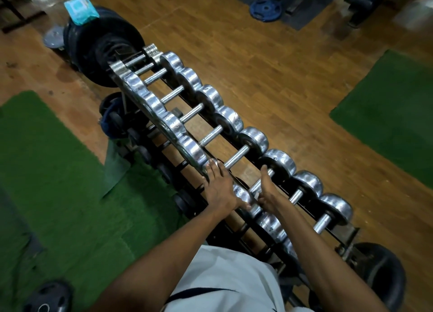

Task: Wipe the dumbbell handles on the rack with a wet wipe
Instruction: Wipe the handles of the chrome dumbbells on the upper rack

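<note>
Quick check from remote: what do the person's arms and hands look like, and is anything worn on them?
Both forearms are bare up to the frame's lower edge: no sleeves, gloves, watch or bands show. The left hand and right hand show no rings that I can make out. The only clothing visible is a pale grey top with a dark stripe.

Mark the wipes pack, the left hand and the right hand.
wipes pack [80, 9], head view, middle of the blue packet lying on the black plates.
left hand [219, 187], head view, back of the hand.
right hand [266, 190], head view, edge of the palm at the handle.
</note>
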Demonstrator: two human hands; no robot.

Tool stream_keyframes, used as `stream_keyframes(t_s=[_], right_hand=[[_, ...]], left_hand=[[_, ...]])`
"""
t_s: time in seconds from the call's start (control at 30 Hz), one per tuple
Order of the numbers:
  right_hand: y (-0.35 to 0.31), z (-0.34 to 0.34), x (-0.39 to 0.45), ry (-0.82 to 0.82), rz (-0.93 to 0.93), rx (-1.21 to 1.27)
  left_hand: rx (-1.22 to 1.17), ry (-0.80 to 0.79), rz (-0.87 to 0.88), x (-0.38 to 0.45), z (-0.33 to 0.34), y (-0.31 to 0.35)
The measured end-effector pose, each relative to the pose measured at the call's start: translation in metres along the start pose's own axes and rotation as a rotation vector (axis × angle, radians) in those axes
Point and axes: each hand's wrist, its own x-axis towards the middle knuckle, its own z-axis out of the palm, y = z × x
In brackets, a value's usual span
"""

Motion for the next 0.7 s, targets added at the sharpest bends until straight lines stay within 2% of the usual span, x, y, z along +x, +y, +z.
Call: stream_keyframes(t_s=[0.17, 0.37, 0.47, 0.7], right_hand=[[0.005, -0.019, 0.026, -0.023, 0.19, 0.403], [0.016, -0.025, 0.051, -0.041, 0.214, 0.762], [0.009, -0.03, 0.055, 0.01, 0.154, 0.795], [-0.002, -0.028, 0.054, 0.301, -0.086, 0.666]], left_hand=[[0.011, 0.009, 0.001, 0.0, -0.002, 0.001], [0.028, 0.01, 0.0, 0.002, 0.001, -0.001], [0.016, 0.015, -0.01, 0.003, 0.002, 0.0], [0.007, 0.013, -0.021, 0.002, 0.0, 0.002]])
